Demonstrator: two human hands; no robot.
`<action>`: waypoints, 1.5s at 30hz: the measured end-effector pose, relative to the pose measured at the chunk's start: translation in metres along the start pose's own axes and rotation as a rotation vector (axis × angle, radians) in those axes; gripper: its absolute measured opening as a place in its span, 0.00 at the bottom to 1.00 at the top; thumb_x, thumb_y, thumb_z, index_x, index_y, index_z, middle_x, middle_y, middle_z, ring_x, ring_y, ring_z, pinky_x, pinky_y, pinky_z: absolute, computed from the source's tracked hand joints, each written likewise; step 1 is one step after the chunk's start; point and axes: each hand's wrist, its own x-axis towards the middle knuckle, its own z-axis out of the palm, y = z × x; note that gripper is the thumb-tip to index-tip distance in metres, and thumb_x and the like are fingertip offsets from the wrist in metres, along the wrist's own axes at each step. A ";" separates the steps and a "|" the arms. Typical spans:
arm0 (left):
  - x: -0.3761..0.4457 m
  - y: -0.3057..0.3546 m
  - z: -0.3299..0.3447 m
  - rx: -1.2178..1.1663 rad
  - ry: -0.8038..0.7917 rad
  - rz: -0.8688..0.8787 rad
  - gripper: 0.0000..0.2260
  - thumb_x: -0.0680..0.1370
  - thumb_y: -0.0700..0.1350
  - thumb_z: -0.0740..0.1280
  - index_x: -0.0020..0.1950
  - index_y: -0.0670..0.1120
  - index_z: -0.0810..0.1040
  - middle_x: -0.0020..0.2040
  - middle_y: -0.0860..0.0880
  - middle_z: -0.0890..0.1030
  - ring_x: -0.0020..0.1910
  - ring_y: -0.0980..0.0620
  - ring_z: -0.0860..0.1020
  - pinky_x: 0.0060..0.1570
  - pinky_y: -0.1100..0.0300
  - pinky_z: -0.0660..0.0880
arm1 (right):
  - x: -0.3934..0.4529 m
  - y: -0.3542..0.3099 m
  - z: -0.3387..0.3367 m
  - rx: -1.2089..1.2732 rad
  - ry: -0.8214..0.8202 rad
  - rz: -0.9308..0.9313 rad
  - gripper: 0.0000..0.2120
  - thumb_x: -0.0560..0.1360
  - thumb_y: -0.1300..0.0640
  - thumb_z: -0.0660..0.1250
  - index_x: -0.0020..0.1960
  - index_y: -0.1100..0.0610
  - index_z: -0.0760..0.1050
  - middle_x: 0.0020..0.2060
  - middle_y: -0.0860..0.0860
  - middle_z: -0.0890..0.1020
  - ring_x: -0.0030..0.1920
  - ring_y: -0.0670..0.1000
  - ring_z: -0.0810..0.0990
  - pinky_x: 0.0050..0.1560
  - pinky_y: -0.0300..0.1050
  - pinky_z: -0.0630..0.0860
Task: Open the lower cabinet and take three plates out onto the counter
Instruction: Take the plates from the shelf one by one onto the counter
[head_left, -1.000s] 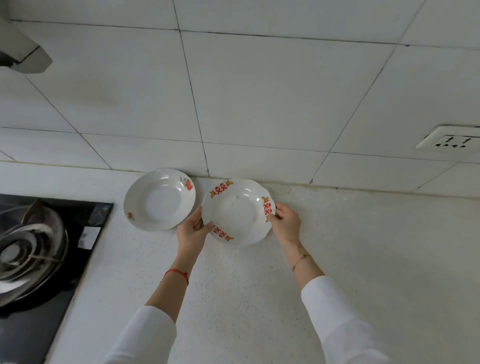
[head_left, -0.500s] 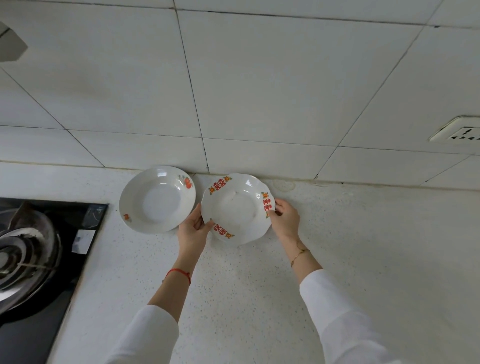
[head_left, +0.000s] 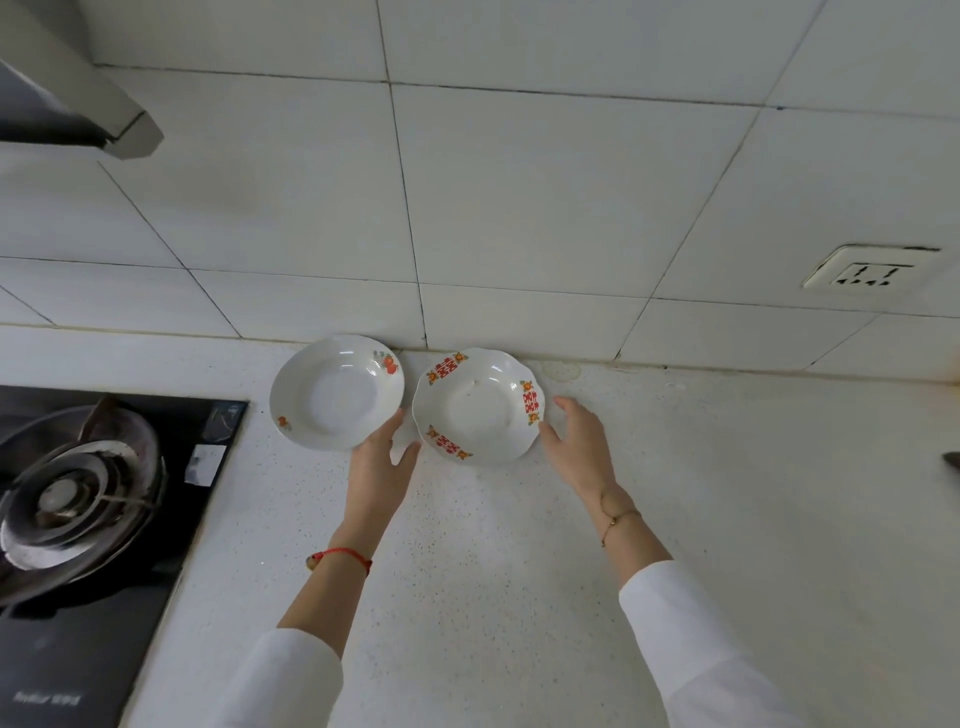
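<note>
Two white plates lie side by side on the speckled white counter (head_left: 519, 571), close to the tiled wall. The left plate (head_left: 336, 391) has small orange fruit prints on its rim. The right plate (head_left: 479, 404) has a scalloped edge with red and gold motifs. My left hand (head_left: 380, 467) hovers just in front of the gap between the plates, fingers spread, holding nothing. My right hand (head_left: 576, 441) sits beside the right plate's right edge, fingers apart, off the rim. The lower cabinet is out of view.
A black glass gas hob (head_left: 104, 519) with a metal burner fills the left side. A range hood (head_left: 67, 104) juts in at the top left. A wall socket (head_left: 867, 273) sits on the tiles at right. A dark object (head_left: 951, 462) pokes in at the right edge.
Both hands held the red-patterned plate by its edges, set it down by the wall, and have now let go and drawn back slightly.
</note>
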 end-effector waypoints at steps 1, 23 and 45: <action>-0.008 0.002 -0.006 0.048 0.006 0.038 0.23 0.75 0.42 0.71 0.70 0.45 0.73 0.65 0.45 0.78 0.63 0.42 0.76 0.65 0.46 0.72 | -0.009 0.000 -0.006 -0.028 -0.005 -0.040 0.20 0.77 0.55 0.64 0.67 0.58 0.69 0.63 0.55 0.76 0.65 0.56 0.70 0.58 0.44 0.69; -0.241 0.014 -0.095 0.309 0.157 0.327 0.20 0.77 0.44 0.68 0.69 0.45 0.73 0.66 0.48 0.77 0.67 0.47 0.74 0.67 0.51 0.71 | -0.239 0.015 -0.078 -0.177 0.100 -0.344 0.23 0.78 0.53 0.63 0.71 0.58 0.66 0.65 0.54 0.74 0.70 0.53 0.65 0.68 0.50 0.67; -0.451 -0.062 -0.164 0.237 0.060 0.424 0.18 0.77 0.41 0.68 0.68 0.42 0.74 0.64 0.45 0.78 0.65 0.45 0.75 0.66 0.55 0.69 | -0.512 0.039 -0.043 -0.143 0.191 -0.197 0.23 0.79 0.53 0.62 0.72 0.56 0.65 0.66 0.53 0.73 0.69 0.53 0.64 0.69 0.47 0.63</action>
